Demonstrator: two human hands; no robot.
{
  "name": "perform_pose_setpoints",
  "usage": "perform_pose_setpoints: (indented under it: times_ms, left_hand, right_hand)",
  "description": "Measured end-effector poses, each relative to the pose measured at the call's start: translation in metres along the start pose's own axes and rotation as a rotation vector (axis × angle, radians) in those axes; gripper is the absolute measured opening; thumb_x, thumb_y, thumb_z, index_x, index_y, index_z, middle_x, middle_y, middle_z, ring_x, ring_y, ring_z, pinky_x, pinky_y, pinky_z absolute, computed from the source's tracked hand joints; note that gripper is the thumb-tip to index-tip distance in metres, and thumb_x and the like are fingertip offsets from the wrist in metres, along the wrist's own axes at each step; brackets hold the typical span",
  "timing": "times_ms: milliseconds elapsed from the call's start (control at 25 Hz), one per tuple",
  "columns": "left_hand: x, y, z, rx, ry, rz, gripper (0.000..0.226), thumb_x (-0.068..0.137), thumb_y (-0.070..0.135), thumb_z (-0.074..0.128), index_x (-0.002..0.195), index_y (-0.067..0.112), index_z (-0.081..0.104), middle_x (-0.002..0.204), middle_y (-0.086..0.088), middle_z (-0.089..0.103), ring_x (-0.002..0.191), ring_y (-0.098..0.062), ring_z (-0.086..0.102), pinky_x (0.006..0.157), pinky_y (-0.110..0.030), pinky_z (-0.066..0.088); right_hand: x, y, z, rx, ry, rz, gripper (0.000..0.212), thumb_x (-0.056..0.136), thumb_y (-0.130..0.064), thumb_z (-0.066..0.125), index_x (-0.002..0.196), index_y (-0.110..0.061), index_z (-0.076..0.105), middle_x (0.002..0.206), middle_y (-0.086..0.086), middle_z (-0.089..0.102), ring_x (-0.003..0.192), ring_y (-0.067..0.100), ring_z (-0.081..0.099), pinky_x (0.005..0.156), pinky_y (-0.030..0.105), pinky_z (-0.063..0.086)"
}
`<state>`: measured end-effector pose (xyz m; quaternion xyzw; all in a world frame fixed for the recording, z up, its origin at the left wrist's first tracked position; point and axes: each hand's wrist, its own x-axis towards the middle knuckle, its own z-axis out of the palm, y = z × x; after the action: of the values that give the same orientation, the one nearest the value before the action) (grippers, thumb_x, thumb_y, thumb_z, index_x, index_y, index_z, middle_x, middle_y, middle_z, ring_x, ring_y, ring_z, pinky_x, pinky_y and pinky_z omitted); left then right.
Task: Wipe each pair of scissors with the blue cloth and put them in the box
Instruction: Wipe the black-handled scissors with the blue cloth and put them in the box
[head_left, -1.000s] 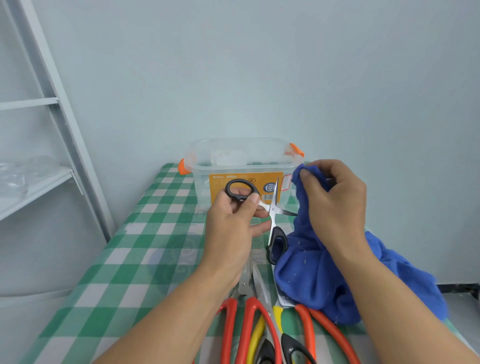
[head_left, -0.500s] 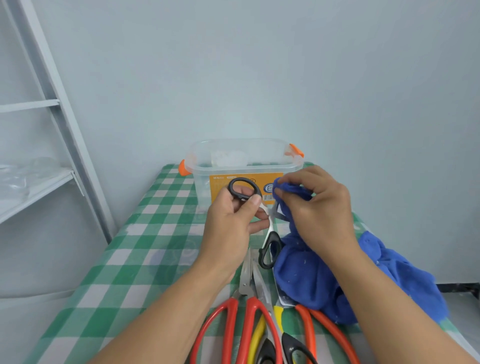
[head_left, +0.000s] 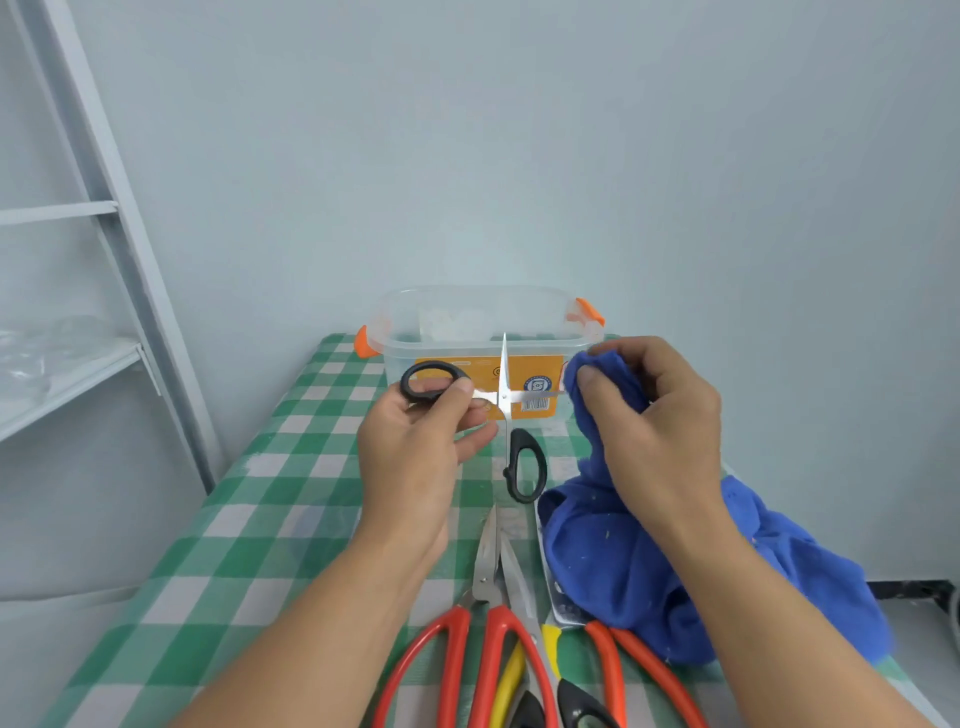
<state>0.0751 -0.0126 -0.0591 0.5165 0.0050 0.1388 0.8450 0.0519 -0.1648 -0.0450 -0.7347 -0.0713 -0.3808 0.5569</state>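
head: blue cloth (head_left: 623, 561) partly covers rightmost scissors (head_left: 641, 670).

The clear box (head_left: 467, 343), with orange latches, stands open at the far end. Before it small black-handled scissors (head_left: 504, 400) hang raised, blades crossed wide. The crumpled blue cloth (head_left: 623, 561) lies right, one corner lifted. Red-handled scissors (head_left: 485, 577) lie nearest, perhaps two more pairs alongside

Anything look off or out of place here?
Nothing spilled or broken. The black scissors in the left hand are splayed wide open, one blade up, the other toward the cloth in the right hand.
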Motion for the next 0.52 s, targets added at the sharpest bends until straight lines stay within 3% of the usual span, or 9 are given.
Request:
perform_pose_setpoints:
  times_ms: [120,240,400,520]
  left_hand:
    - [0.001,0.003,0.000,-0.067,0.046,-0.023,0.025,0.089,0.000,0.070,0.083,0.010,0.048,0.080,-0.014,0.062,0.072,-0.022,0.071,0.068,-0.030,0.061]
    - [0.000,0.005,-0.001,-0.092,0.058,-0.036,0.028,0.089,0.000,0.071,0.078,0.010,0.046,0.081,-0.016,0.065,0.076,-0.023,0.073,0.071,-0.030,0.061]
    - [-0.010,0.003,0.006,-0.107,-0.013,-0.040,0.023,0.092,0.002,0.068,0.080,0.009,0.048,0.084,-0.017,0.072,0.085,-0.029,0.076,0.074,-0.033,0.062]
    - [-0.017,-0.002,0.012,-0.113,-0.063,-0.037,0.012,0.096,0.006,0.064,0.098,0.002,0.053,0.089,-0.020,0.075,0.086,-0.030,0.076,0.075,-0.034,0.063]
  right_hand:
    - [-0.007,0.003,0.004,-0.067,-0.120,-0.050,0.025,0.087,-0.008,0.070,0.085,-0.032,0.062,0.080,-0.027,0.067,0.077,-0.002,0.066,0.068,0.011,0.046]
    - [-0.012,0.006,0.009,-0.075,-0.210,-0.078,0.021,0.085,-0.009,0.073,0.085,-0.027,0.063,0.080,-0.019,0.069,0.076,0.006,0.067,0.068,0.024,0.051]
    - [-0.015,0.007,0.021,-0.113,-0.183,-0.105,0.014,0.089,-0.015,0.071,0.086,-0.028,0.066,0.082,-0.016,0.069,0.080,0.006,0.065,0.070,0.025,0.051]
    - [-0.011,0.014,0.024,-0.226,-0.087,-0.133,0.001,0.089,-0.024,0.067,0.090,-0.024,0.068,0.084,-0.011,0.067,0.078,0.009,0.062,0.070,0.032,0.052]
